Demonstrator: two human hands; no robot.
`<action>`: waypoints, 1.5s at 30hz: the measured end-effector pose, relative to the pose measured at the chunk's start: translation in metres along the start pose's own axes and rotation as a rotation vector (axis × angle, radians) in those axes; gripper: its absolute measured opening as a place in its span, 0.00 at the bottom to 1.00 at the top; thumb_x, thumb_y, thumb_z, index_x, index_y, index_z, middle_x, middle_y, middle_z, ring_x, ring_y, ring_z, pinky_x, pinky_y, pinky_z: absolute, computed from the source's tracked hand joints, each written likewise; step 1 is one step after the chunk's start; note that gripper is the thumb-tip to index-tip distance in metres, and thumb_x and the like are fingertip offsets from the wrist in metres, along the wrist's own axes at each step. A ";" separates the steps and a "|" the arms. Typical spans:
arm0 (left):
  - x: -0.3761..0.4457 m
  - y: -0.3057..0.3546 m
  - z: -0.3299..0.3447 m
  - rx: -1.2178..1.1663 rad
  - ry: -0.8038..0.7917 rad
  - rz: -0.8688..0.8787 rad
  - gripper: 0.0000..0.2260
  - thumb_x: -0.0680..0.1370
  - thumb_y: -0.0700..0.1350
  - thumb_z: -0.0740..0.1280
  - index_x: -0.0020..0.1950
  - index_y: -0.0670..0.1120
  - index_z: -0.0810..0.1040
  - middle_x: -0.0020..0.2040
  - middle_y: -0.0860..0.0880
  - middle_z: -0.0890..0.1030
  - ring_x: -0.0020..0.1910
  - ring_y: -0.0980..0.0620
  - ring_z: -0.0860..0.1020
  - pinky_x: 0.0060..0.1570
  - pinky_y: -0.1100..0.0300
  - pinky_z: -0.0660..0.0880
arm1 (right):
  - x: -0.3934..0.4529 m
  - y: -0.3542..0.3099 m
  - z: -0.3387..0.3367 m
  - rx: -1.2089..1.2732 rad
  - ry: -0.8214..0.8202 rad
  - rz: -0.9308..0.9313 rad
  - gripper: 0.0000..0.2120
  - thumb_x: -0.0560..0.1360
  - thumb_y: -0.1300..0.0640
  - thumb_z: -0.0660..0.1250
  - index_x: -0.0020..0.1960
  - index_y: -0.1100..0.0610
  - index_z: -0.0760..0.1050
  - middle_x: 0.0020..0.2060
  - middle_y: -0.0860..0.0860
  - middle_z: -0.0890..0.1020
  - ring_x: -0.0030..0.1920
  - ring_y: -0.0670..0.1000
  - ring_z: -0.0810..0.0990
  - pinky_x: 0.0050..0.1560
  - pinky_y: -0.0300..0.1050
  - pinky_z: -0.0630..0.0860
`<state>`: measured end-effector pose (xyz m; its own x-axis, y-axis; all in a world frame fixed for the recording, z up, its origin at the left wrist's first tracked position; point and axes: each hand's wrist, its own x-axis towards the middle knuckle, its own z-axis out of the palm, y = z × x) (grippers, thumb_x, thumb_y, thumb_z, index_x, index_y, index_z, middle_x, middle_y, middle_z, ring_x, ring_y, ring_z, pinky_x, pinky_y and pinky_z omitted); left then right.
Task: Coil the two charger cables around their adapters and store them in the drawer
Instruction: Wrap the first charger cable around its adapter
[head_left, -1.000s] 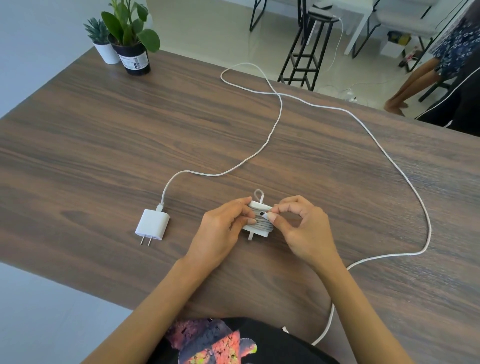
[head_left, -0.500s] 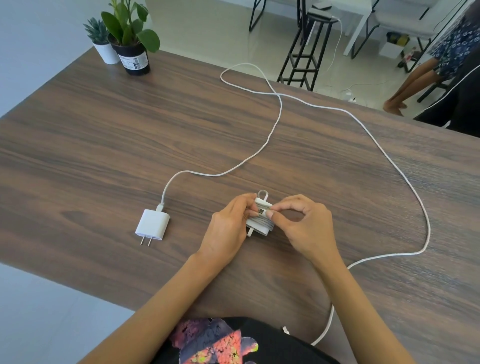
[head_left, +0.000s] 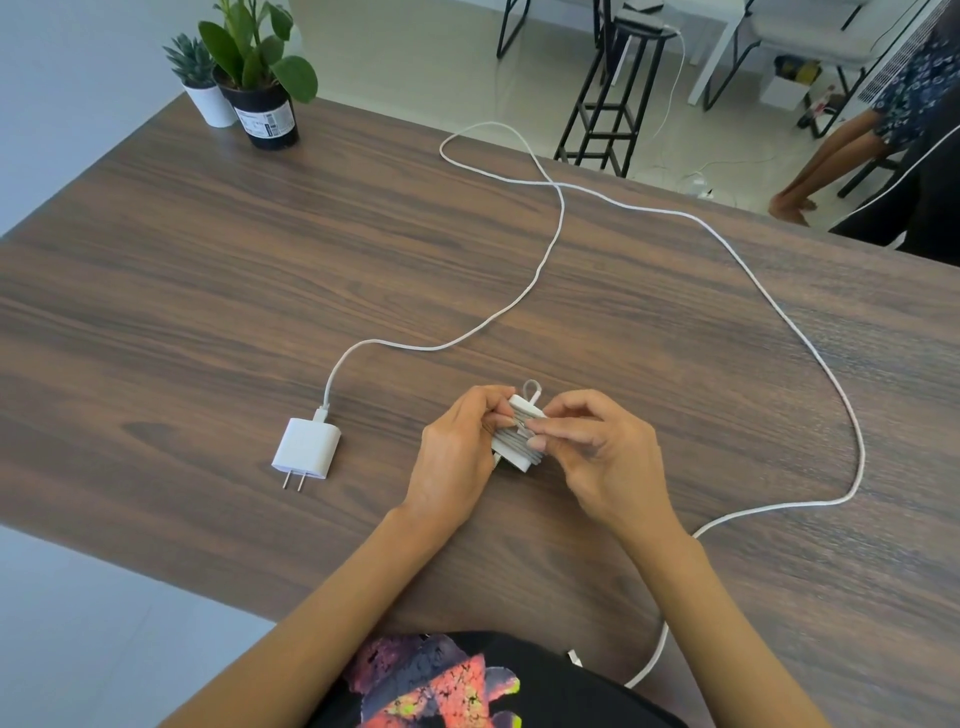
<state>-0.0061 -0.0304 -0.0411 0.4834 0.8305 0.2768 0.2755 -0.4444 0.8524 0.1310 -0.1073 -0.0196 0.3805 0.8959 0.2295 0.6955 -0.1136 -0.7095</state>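
Near the table's (head_left: 208, 312) front edge, left hand (head_left: 457, 452) grips the wrapped charger (head_left: 514, 441) while right hand (head_left: 597, 457), now shifted over the coil, pinches the cable end in — first one nearly done, second charger (head_left: 307, 448) beside it untouched, cable (head_left: 561, 228) loose.

My arms are bare to the frame's bottom edge. My left hand (head_left: 457, 457) and right hand (head_left: 605, 457) wear nothing. At bottom centre, my black shirt (head_left: 571, 691) shows a pink, orange and yellow print.

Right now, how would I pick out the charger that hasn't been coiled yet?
Look at the wooden table. Left of the hands lies a white adapter, prongs toward the person. Unlike the held one, its cable trails loose across the table.
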 end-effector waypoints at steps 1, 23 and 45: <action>0.000 0.001 0.000 0.002 0.003 -0.003 0.17 0.71 0.46 0.53 0.47 0.39 0.76 0.53 0.56 0.77 0.50 0.61 0.77 0.48 0.65 0.76 | -0.001 0.001 0.001 0.016 0.006 0.002 0.08 0.68 0.58 0.74 0.45 0.47 0.84 0.46 0.41 0.81 0.44 0.45 0.80 0.42 0.51 0.78; -0.018 0.002 -0.014 -0.034 0.146 -0.062 0.10 0.72 0.36 0.72 0.52 0.43 0.83 0.55 0.49 0.82 0.56 0.63 0.78 0.55 0.73 0.72 | -0.013 -0.012 0.018 0.196 0.247 0.098 0.07 0.67 0.63 0.76 0.44 0.54 0.84 0.44 0.46 0.84 0.47 0.42 0.82 0.51 0.32 0.75; -0.016 0.011 -0.010 -0.430 0.103 -0.372 0.09 0.73 0.33 0.70 0.51 0.43 0.83 0.58 0.53 0.80 0.58 0.61 0.78 0.54 0.71 0.72 | -0.019 -0.018 0.035 0.135 0.311 0.063 0.08 0.70 0.65 0.73 0.48 0.56 0.83 0.47 0.44 0.81 0.50 0.44 0.78 0.52 0.27 0.69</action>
<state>-0.0188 -0.0458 -0.0317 0.3297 0.9426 -0.0523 0.0389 0.0418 0.9984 0.0902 -0.1079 -0.0345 0.6018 0.7129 0.3599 0.5860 -0.0880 -0.8055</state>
